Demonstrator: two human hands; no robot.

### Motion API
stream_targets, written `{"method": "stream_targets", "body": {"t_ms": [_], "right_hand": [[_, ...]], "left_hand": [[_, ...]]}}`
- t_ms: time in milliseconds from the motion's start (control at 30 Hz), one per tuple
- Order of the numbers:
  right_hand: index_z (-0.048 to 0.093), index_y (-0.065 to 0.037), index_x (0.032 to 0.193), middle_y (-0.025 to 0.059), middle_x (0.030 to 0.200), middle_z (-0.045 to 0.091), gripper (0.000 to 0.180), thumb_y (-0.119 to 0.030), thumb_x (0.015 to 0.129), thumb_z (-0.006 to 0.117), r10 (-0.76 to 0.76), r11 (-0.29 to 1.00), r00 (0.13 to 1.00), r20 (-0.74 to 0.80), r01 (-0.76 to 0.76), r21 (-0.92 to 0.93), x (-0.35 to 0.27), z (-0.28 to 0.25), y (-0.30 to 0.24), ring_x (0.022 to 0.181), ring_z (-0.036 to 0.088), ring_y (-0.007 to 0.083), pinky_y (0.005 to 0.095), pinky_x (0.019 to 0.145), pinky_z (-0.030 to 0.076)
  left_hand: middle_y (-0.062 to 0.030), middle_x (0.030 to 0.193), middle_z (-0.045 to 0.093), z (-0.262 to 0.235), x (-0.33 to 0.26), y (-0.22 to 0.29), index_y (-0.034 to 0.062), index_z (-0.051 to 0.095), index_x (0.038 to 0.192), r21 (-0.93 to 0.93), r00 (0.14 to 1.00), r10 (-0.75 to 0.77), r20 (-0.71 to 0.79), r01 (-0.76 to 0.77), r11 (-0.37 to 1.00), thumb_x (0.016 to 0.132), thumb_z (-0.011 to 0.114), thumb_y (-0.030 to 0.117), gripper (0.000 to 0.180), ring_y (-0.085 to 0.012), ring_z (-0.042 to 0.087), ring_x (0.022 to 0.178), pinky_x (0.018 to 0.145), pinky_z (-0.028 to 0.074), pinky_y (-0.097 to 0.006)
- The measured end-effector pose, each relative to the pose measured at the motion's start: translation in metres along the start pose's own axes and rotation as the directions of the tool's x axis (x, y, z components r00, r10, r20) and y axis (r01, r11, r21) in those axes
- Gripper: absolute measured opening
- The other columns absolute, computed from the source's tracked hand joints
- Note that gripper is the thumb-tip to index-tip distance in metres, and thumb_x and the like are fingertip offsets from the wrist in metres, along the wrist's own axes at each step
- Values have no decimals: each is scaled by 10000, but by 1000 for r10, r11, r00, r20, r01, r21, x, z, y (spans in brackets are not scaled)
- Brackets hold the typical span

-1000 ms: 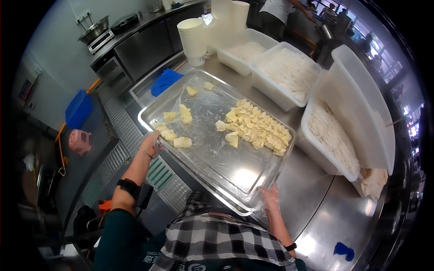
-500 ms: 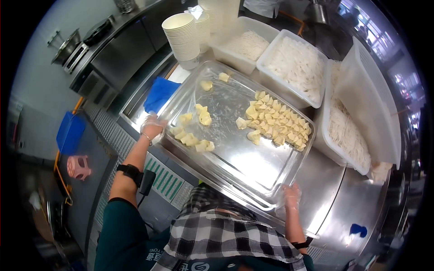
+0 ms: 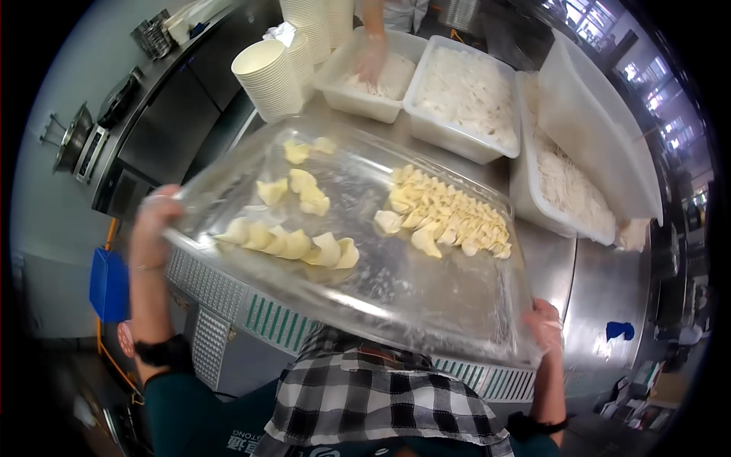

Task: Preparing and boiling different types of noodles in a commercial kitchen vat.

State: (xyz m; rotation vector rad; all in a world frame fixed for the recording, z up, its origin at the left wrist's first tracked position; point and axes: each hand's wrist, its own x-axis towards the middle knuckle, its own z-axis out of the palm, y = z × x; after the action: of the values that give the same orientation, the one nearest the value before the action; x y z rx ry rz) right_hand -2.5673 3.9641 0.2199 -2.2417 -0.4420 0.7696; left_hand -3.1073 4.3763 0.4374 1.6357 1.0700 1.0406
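A wide metal tray is held up off the counter, slightly blurred by motion. My left hand, in a clear plastic glove, grips its left corner. At its near right corner my gloved right hand holds the edge. Tight rows of folded wontons cover the right part of the tray. On the left lie looser wontons: a curved line by the near edge, a small group behind it and a few at the far edge.
Behind the tray, white tubs of pale noodles stand on the steel counter, one with an upright lid or tub beside it. Stacked paper cups stand at the back left. Another person's hand reaches into the far left tub.
Both my hands have lifted the tray from the counter, and it now reaches closer to me. My left hand moved left, my right hand right. Another person's hand has appeared in a tub.
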Motion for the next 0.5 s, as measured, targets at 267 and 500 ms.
{"method": "stream_targets", "body": {"t_ms": [267, 500], "right_hand": [[596, -35, 908, 93, 788, 596, 311, -174, 631, 578, -50, 991, 961, 273, 83, -109, -89, 26, -84, 714, 538, 147, 272, 659, 415], [573, 6, 1001, 43, 808, 593, 354, -83, 657, 572, -279, 938, 906, 318, 186, 293, -61, 69, -58, 701, 535, 112, 237, 631, 424]], "left_hand": [[-108, 974, 517, -43, -24, 135, 9, 549, 715, 333, 950, 309, 38, -303, 893, 741, 537, 359, 351, -181, 465, 927, 837, 348, -289], [-118, 1133, 449, -76, -45, 204, -5, 549, 844, 326, 940, 338, 41, -332, 885, 725, 568, 457, 477, -195, 396, 1068, 919, 295, -303]]}}
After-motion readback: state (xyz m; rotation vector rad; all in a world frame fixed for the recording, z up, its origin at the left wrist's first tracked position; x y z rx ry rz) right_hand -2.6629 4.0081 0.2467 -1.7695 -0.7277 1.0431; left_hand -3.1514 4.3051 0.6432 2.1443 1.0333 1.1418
